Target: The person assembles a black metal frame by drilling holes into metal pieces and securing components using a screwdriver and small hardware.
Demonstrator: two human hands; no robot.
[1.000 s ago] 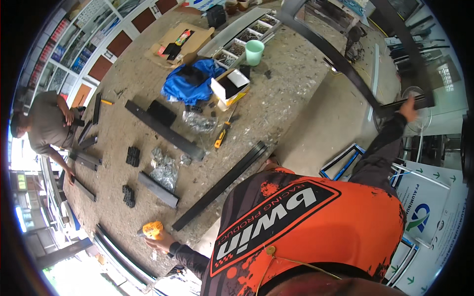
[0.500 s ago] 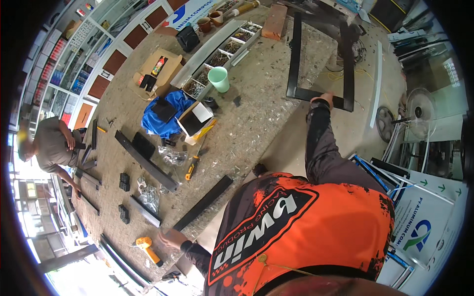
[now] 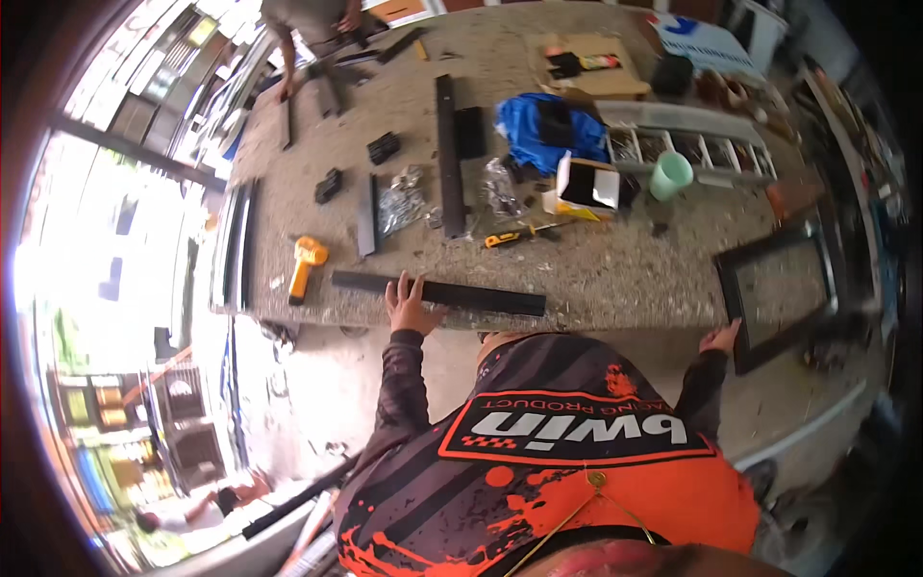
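My left hand (image 3: 411, 308) lies across a dark metal bar (image 3: 490, 296) near the table's front edge, its fingers stretched out and apart over the bar. Off to the right, my right hand (image 3: 721, 337) grips the lower left corner of a black rectangular frame (image 3: 777, 240). That frame hangs partly over the table's right end; the fingertips behind it are hidden. A yellow cordless drill (image 3: 306, 269) rests left of my left hand. Beyond the bar lie a yellow-handled screwdriver (image 3: 510, 237) and a shorter grey strip (image 3: 367, 216).
Farther back sit a long dark bar (image 3: 449, 163), clear plastic bags (image 3: 401, 200), a blue cloth (image 3: 538, 139), a small open box (image 3: 586, 185), a green cup (image 3: 670, 175) and a divided screw tray (image 3: 692, 149). Another person (image 3: 322, 24) works at the far left edge.
My view has swung toward the left. My left hand has come onto the dark bar, where before it was beside its end. My right hand keeps its grip on the frame, which now sits lower.
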